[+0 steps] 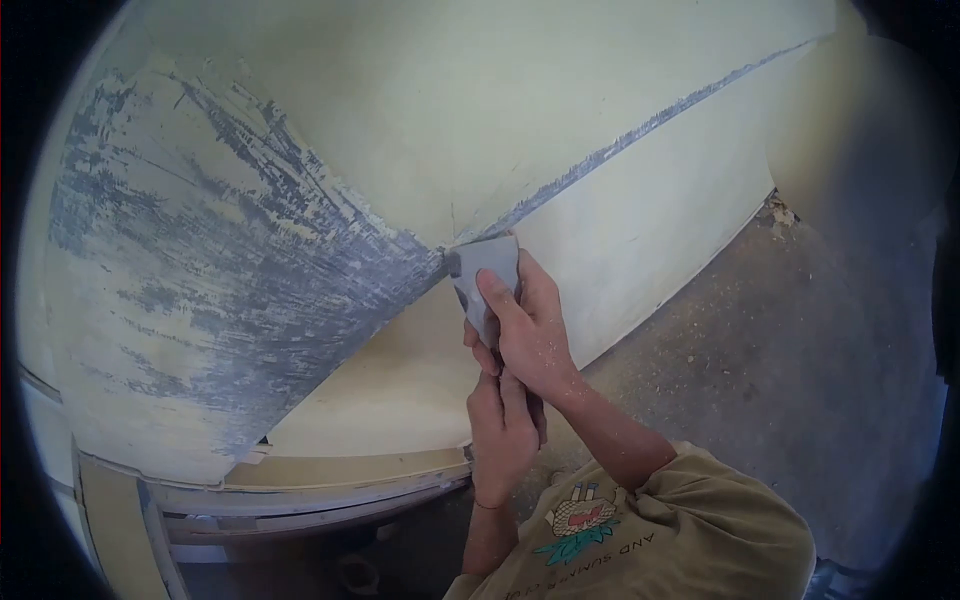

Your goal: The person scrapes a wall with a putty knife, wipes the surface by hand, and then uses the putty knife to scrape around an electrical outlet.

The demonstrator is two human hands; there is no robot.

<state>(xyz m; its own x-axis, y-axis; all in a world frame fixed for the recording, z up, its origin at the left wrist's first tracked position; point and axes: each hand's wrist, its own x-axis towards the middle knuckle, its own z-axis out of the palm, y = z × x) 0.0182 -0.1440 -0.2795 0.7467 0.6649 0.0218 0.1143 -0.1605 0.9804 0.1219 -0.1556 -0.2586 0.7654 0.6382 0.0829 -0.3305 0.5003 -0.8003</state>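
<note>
My right hand (pixel 535 325) grips a flat grey scraper (pixel 492 262), its thumb pressed along the face. The tool is broad at the top and narrows downward, with a darker patch on its left side. Its top edge meets the cream panel (pixel 450 110) where several seams come together. Just below, my left hand (pixel 505 420) is closed with its fingers up against the right hand; whether it holds the tool's lower end is hidden. Pale specks of dust lie on both hands and forearms.
Blue-grey streaks (pixel 270 270) cover the left side of the panel, and a thin grey strip (pixel 640 130) follows the right seam. Below is a layered, worn edge (pixel 330 500). Crumbs and chips lie on the grey floor (pixel 740 370) to the right.
</note>
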